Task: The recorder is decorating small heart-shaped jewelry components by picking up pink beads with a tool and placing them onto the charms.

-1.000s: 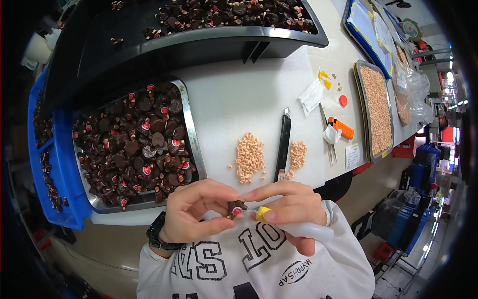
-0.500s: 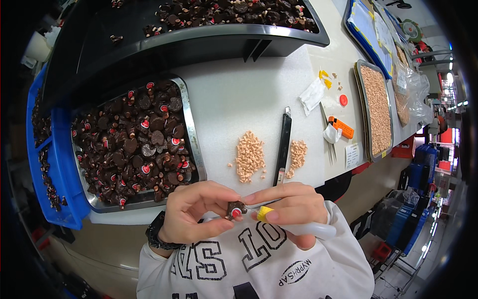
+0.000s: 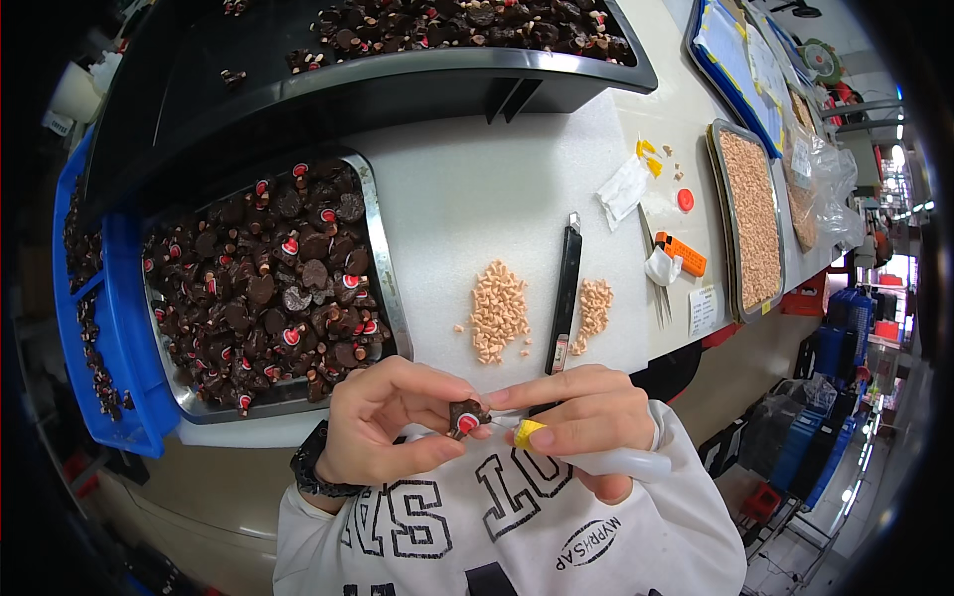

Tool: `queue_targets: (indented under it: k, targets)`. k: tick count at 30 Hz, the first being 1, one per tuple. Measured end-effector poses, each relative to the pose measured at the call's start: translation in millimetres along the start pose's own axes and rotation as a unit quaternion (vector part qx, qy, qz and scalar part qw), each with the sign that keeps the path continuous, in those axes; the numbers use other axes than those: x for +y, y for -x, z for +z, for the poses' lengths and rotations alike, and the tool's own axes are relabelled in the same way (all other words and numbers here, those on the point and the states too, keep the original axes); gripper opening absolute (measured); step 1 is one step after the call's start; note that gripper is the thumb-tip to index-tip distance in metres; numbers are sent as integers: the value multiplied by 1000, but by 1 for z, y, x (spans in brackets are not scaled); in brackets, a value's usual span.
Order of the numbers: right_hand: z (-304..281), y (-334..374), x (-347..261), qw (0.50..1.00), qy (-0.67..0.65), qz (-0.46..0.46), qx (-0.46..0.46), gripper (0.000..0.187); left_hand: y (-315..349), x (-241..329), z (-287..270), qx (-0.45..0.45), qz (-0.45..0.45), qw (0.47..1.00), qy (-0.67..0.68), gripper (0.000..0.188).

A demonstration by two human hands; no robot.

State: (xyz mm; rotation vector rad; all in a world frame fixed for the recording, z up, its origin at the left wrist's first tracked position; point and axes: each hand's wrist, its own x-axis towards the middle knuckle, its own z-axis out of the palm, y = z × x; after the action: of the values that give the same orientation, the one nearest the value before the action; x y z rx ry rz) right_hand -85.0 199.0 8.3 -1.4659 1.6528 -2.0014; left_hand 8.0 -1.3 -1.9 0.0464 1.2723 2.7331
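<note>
Pinched between the thumb and fingers of my left hand (image 3: 383, 422) is a small dark brown figurine piece (image 3: 467, 418) with a red, white-edged spot. My right hand (image 3: 581, 417) is closed around a translucent white squeeze bottle (image 3: 626, 461) with a yellow collar (image 3: 528, 433), its tip end toward the piece. My right index finger reaches to the piece's upper edge. Whether the thin tip touches the piece, I cannot tell. Just beyond my hands lie a heap of small peach-coloured bits (image 3: 499, 313), a smaller heap (image 3: 594, 310) and a black utility knife (image 3: 564, 293) between them.
At left a metal tray (image 3: 388, 268) holds many similar brown pieces, beside a blue bin (image 3: 134, 368). A black tray (image 3: 397, 74) overhangs the far side. To the right are tweezers (image 3: 661, 298), an orange lighter (image 3: 682, 254), a red cap (image 3: 686, 200) and a tray of peach bits (image 3: 750, 219).
The brown piece has tilted slightly in my left fingers. My right hand and the squeeze bottle have shifted very little. Everything on the table stays where it was.
</note>
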Motion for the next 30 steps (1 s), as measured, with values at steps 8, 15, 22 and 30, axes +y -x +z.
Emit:
queue_targets:
  k: [8, 15, 22, 30]
  targets:
    - [2, 3, 5, 998, -7, -48, 30, 53, -1, -2, 0, 0, 16, 1000, 2, 39]
    - [-2, -1, -1, 999, 33, -25, 12, 50, -2, 0, 0, -3, 16, 1000, -5, 39]
    - [-13, 5, -16, 982, 137, 96, 83, 23, -2, -7, -2, 91, 185, 978, 19, 43]
    - [-5, 5, -3, 912, 378, 145, -60, 35, -1, -4, -4, 1, 144, 990, 2, 43]
